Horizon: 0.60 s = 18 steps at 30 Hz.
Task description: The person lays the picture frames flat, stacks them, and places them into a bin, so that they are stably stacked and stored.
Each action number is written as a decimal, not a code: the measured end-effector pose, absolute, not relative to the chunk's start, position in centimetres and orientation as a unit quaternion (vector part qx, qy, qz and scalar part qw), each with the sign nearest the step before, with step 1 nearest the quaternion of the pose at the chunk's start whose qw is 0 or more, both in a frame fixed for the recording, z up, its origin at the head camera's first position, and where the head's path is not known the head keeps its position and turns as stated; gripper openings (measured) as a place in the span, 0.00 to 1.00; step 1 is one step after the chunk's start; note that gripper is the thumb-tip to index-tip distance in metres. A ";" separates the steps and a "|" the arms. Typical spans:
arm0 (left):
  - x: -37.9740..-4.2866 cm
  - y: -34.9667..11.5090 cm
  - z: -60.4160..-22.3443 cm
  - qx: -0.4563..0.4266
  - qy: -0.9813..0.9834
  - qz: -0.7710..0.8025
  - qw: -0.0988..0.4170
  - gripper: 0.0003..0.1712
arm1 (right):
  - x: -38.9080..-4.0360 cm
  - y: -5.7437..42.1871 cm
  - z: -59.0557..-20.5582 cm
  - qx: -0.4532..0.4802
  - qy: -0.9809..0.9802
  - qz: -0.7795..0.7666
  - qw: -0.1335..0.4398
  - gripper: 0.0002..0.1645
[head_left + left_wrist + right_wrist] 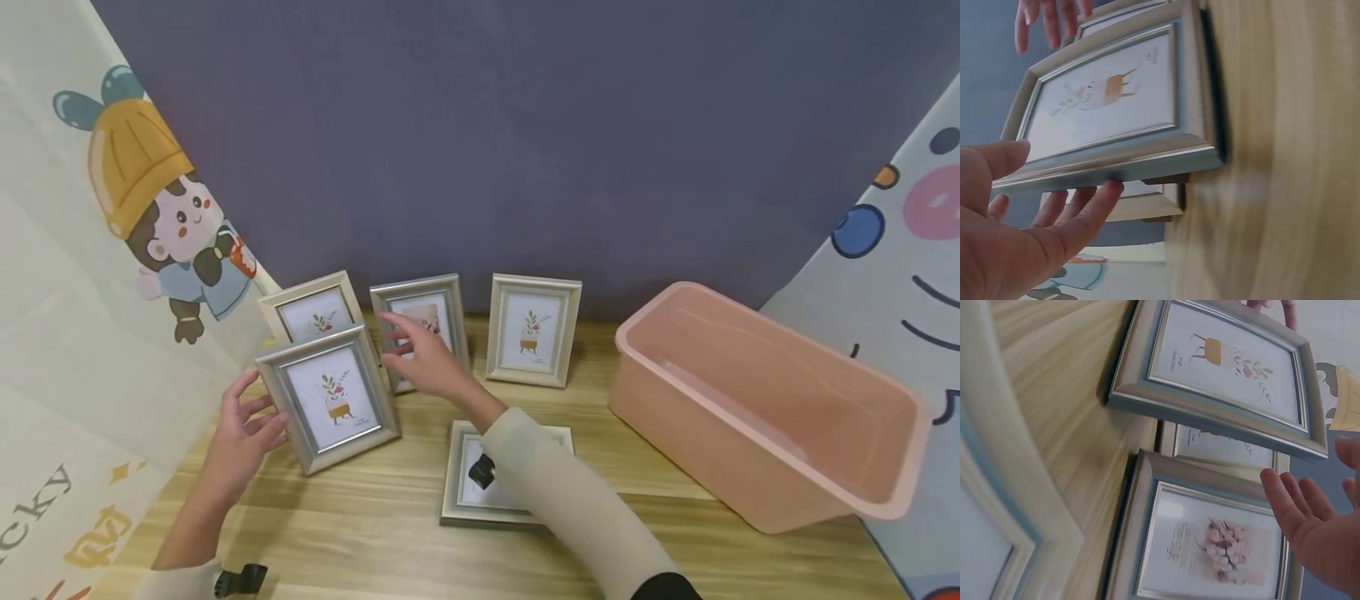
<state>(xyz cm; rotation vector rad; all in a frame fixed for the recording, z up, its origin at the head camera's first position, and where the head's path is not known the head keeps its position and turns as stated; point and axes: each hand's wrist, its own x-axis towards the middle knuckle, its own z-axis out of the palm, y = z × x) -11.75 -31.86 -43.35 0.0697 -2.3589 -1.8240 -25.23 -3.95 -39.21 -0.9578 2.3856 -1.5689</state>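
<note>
A silver-grey picture frame with a potted-plant print stands leaning back at the front left. My left hand is at its left side edge; in the left wrist view the fingertips meet that edge while the thumb lies near the front face. My right hand hovers with fingers spread and nothing held, overlapping a grey frame with a flower print. In the right wrist view that flower-print frame stands beside the potted-plant one. A paler frame is partly hidden behind the front frame.
Another pale frame stands against the dark backdrop. One frame lies flat at front centre, partly covered by my right sleeve. A pink plastic bin takes up the right side of the wooden table.
</note>
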 end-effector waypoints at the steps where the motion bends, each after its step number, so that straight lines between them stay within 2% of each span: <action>1: -11.7 -31.9 -43.5 0.025 -0.787 -0.612 0.080 0.48 | -25.3 -4.2 -39.2 -0.318 0.789 -0.522 0.068 0.42; 9: -11.6 -31.7 -44.9 0.042 -0.785 -0.614 0.073 0.48 | -25.3 -5.7 -39.7 -0.318 0.802 -0.499 0.079 0.44; 18: -11.4 -30.8 -45.2 0.072 -0.803 -0.583 0.097 0.45 | -25.2 -6.4 -40.5 -0.302 0.793 -0.522 0.084 0.47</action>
